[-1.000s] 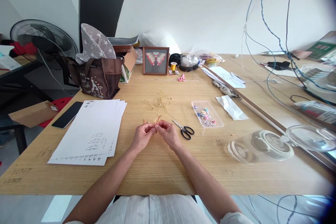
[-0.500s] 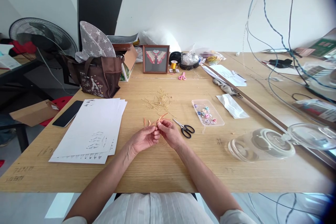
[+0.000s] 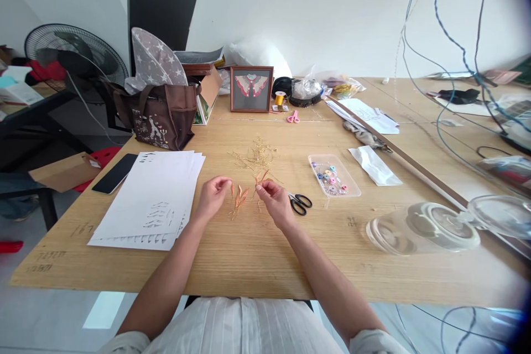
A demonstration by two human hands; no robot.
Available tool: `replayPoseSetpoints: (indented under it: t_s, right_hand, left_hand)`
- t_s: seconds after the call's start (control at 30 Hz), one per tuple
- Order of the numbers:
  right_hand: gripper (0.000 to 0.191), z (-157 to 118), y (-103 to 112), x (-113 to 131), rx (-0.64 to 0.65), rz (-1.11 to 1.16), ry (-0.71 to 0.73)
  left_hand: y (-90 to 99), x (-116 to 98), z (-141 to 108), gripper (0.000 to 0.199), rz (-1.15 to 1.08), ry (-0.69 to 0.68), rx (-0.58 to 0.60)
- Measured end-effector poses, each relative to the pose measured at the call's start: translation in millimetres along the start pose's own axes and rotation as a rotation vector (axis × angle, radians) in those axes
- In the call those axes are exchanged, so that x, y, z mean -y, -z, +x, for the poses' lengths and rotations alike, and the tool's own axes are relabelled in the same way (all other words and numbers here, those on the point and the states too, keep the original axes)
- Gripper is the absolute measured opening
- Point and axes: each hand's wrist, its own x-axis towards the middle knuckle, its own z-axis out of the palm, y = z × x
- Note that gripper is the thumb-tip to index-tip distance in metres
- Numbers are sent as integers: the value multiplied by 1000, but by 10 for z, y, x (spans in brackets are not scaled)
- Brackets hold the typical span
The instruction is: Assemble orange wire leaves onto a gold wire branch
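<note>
Fingers on the right hand [image 3: 274,198] are pinched on a skinny orange sprig [image 3: 263,177], right near the black-handled scissors [image 3: 296,199]. Left hand [image 3: 214,194] has its thumb and fingertips close together by another orange bit [image 3: 233,188], but honestly can't tell if it's gripping it. More orange pieces [image 3: 238,198] lie on the table [image 3: 249,254] between the hands, gold wire tangle [image 3: 258,155] just beyond.

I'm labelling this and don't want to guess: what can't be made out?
In the head view:
Blades of the black-handled scissors: mostly hidden by the right hand.
Part of the orange piece it holds: covered by its grip.
Whether the left hand grips the orange sliver next to it: too small.
What the marks on the table say: too faint and blurred.
</note>
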Motion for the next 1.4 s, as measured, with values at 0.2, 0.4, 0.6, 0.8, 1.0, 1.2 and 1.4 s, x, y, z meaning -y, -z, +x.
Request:
replayPoseSetpoints:
  t_s: [0.2, 0.4, 0.6, 0.8, 1.0, 1.2, 1.4]
  right_hand:
    - [24, 25, 14, 6, -68, -117, -15]
    - [23, 20, -8, -2, -79, -147, -7]
    - [23, 13, -28, -37, -70, -152, -6]
    - [23, 0, -44, -40, -58, -153, -18]
    - [25, -3, -58, -68, -66, -102, -98]
    - [24, 19, -56, -142, -91, -18, -131]
    - [24, 22, -56, -135, -80, 70, -197]
  left_hand:
    - [66, 112, 41, 13, 749, -87, -76]
    - [-130, 120, -78, 15, 933, -59, 5]
    - [-84, 140, -67, 14, 972, -77, 32]
    - [-93, 169, -43, 17, 994, -85, 10]
    - [-3, 119, 19, 13, 657, -79, -87]
    - [-186, -12, -85, 17, 137, -116, -57]
    - [-425, -3, -238, 21, -118, -64, 63]
